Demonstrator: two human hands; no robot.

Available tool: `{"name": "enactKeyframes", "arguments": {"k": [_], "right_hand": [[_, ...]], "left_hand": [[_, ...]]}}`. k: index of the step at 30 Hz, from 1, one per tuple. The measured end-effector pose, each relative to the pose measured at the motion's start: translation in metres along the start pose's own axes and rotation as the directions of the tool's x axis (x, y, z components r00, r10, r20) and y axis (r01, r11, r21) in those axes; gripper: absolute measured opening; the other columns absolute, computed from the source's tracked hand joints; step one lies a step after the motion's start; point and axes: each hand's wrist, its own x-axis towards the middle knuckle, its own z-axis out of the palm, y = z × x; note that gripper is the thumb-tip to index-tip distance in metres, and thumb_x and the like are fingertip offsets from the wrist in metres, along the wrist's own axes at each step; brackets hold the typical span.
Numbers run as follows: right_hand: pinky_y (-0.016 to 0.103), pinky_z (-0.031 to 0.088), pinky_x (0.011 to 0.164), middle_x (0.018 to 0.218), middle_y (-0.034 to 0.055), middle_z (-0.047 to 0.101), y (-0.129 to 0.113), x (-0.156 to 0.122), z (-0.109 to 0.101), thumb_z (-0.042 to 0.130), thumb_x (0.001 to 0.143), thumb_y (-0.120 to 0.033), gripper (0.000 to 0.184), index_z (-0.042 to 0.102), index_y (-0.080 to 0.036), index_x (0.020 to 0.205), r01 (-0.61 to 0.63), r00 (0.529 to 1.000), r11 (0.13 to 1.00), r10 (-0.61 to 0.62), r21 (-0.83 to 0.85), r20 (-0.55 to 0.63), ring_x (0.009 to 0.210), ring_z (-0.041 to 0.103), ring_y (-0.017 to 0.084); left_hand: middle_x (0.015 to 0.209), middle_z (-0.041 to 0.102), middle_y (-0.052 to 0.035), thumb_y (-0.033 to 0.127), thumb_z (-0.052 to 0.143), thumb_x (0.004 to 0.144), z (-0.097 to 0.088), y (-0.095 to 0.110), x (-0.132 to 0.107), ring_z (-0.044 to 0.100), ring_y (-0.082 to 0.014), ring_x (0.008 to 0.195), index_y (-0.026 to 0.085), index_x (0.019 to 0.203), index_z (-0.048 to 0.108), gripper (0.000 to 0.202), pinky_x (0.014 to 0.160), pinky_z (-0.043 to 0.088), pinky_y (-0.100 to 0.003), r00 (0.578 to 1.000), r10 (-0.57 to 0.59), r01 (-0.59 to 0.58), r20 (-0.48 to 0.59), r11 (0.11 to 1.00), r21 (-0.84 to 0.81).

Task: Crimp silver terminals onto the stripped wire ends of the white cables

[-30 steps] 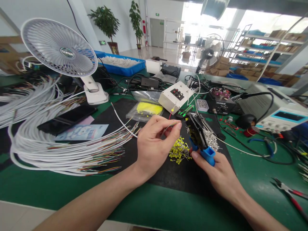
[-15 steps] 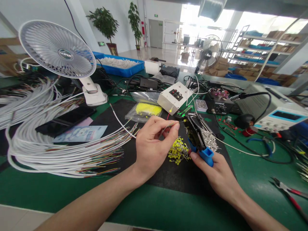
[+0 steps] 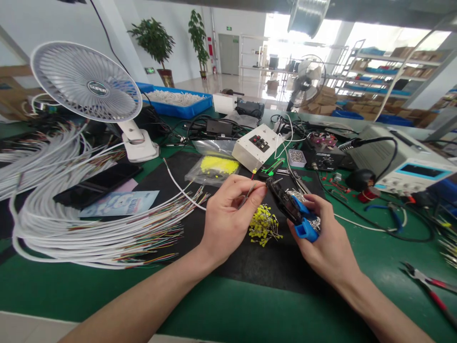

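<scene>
Pinched between the thumb and fingers of my left hand point(image 3: 230, 216) is the thin stripped end of a white cable point(image 3: 176, 185), which runs back to the left. My right hand point(image 3: 326, 238) is wrapped around the blue handles of a crimping tool point(image 3: 285, 202). Its black head meets the wire just beyond my left fingertips; a small metal pin pokes out past the far side. The exact contact inside the jaws is hidden. Below the tool lies a pile of yellow-collared terminals point(image 3: 263, 226), and bare silver terminals point(image 3: 294, 194) are partly covered by it.
A bundle of white cables point(image 3: 93, 238) with frayed coloured ends fills the left. Behind my hands are a bag of yellow caps point(image 3: 217, 165) and a grey switch box point(image 3: 257, 145). A white fan point(image 3: 96, 88) stands at left, red-handled cutters point(image 3: 428, 286) at right.
The crimping tool has turned and moved left, up against the wire at my left fingertips. Its handles look closer together now. My left hand has barely shifted.
</scene>
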Motion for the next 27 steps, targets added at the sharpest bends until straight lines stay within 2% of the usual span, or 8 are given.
{"name": "enactKeyframes", "arguments": {"k": [2,5,12,18,27], "right_hand": [[0.048,0.048,0.101,0.134,0.0123,0.059,0.0020,0.0039,-0.0033,0.065,0.073,-0.019,0.076,0.040,-0.024,0.145,0.103,0.995,0.992,-0.103,-0.073,0.005,0.120,0.059,0.033],[0.049,0.047,0.104,0.132,0.0135,0.058,0.0025,0.0067,-0.0082,0.059,0.071,-0.016,0.070,0.048,-0.020,0.140,0.199,0.980,0.969,-0.198,-0.144,0.020,0.121,0.056,0.033],[0.050,0.048,0.104,0.133,0.0147,0.059,0.0045,0.0063,-0.0082,0.056,0.067,-0.014,0.070,0.048,-0.018,0.137,0.191,0.982,0.962,-0.190,-0.198,0.024,0.122,0.057,0.034],[0.048,0.053,0.093,0.126,0.0142,0.060,0.0029,0.0073,-0.0075,0.057,0.067,-0.015,0.068,0.050,-0.019,0.134,0.165,0.986,0.964,-0.164,-0.210,0.020,0.114,0.060,0.034],[0.047,0.053,0.092,0.120,0.0122,0.065,0.0097,0.0090,-0.0068,0.063,0.066,-0.018,0.068,0.051,-0.019,0.133,0.214,0.975,0.957,-0.220,-0.198,-0.009,0.109,0.064,0.033]], "left_hand": [[0.093,0.065,-0.0053,0.027,0.071,0.093,-0.0004,-0.0014,0.0010,0.062,-0.0149,0.082,0.020,0.097,0.077,0.010,0.060,0.048,-0.023,0.999,-0.021,0.022,0.029,0.999,-0.027],[0.094,0.066,-0.0055,0.027,0.072,0.092,-0.0013,-0.0037,0.0021,0.062,-0.0145,0.081,0.020,0.096,0.077,0.010,0.061,0.048,-0.023,0.997,-0.040,0.045,0.069,0.997,-0.063],[0.093,0.065,-0.0048,0.023,0.074,0.090,-0.0008,-0.0021,0.0006,0.061,-0.0128,0.077,0.022,0.098,0.080,0.010,0.058,0.046,-0.023,0.996,-0.025,0.032,0.080,0.996,-0.089],[0.092,0.065,-0.0039,0.023,0.075,0.090,-0.0003,0.0021,0.0008,0.060,-0.0118,0.074,0.023,0.097,0.080,0.009,0.056,0.044,-0.023,0.997,-0.022,0.027,0.073,0.997,-0.067],[0.092,0.065,-0.0031,0.023,0.074,0.090,-0.0011,0.0035,-0.0010,0.059,-0.0118,0.077,0.023,0.098,0.080,0.010,0.059,0.044,-0.023,0.996,-0.001,0.006,0.085,0.999,-0.051]]}}
